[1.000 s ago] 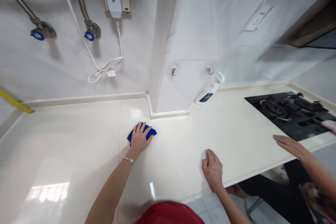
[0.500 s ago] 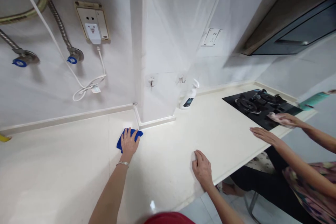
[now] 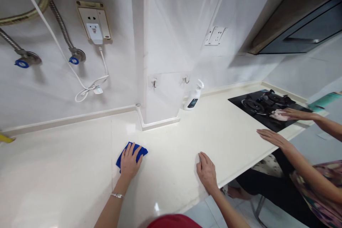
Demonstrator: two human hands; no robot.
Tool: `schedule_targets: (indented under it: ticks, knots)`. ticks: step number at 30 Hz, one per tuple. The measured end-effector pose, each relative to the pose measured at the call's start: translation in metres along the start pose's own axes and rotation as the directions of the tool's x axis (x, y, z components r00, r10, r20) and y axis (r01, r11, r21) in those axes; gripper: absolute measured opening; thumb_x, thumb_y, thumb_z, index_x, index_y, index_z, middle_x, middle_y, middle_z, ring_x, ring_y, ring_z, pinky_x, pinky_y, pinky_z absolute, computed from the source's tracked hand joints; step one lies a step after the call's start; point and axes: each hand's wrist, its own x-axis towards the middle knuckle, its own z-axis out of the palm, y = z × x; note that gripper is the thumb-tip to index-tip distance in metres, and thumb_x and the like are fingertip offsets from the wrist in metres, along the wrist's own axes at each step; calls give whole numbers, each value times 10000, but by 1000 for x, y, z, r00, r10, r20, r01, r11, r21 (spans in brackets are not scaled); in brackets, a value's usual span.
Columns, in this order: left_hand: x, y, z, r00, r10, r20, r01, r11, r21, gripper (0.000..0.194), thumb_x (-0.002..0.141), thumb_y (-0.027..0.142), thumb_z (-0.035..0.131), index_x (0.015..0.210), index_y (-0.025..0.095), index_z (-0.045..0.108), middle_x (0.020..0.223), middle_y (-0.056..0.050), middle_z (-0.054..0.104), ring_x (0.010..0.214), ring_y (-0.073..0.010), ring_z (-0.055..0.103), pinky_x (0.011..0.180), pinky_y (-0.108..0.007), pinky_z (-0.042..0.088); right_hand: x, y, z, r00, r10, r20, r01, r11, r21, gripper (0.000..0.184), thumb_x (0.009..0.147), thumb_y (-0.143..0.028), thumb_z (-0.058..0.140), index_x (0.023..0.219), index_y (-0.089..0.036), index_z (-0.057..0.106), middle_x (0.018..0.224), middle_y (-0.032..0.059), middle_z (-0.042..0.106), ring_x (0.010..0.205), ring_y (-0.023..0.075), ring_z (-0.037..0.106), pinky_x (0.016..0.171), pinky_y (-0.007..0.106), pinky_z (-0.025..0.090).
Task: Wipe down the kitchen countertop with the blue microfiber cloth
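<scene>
Pressing flat with spread fingers, the left hand (image 3: 129, 162) held the blue microfiber cloth (image 3: 141, 151) against the cream countertop (image 3: 66, 164), an even palm suiting this wipe. The open right hand (image 3: 207, 172) gripped nothing and rested just beside the front edge (image 3: 253, 165), while the pale upstand (image 3: 160, 124) lay near the cloth, not touching it.

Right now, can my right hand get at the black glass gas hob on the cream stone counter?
Probably not easily: your right hand rests at the counter's front edge, and a co-worker's hand lies flat between it and the black glass gas hob, with their other hand on it.
</scene>
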Motion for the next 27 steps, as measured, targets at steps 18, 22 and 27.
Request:
schedule_targets:
  ticks: [18, 22, 27]
  knots:
    - [140, -33, 58, 967, -237, -93, 236, 971, -23, 323, 937, 339, 532, 1189, 271, 721, 1441, -142, 557, 1425, -335, 405, 1172, -558, 307, 2, -4, -10, 994, 53, 92, -55, 998, 16, 468, 937, -234, 396, 1397, -186, 461, 1401, 153, 544, 1300, 292, 509, 1041, 511, 449]
    - [166, -46, 66, 969, -237, -70, 234, 971, -40, 307, 916, 315, 562, 1175, 289, 725, 1436, -120, 565, 1424, -326, 404, 1170, -546, 303, 2, -4, -12, 988, 74, 133, -74, 997, -3, 464, 946, -249, 386, 1400, -188, 458, 1409, 153, 539, 1295, 299, 514, 1021, 509, 460]
    - [191, -60, 76, 962, -267, -62, 265, 963, -42, 309, 921, 326, 551, 1172, 275, 725, 1434, -119, 565, 1416, -325, 401, 1166, -537, 296, 1, -4, -13, 983, 106, 148, -104, 994, -27, 465, 942, -258, 383, 1396, -197, 466, 1410, 145, 543, 1287, 305, 522, 1022, 512, 456]
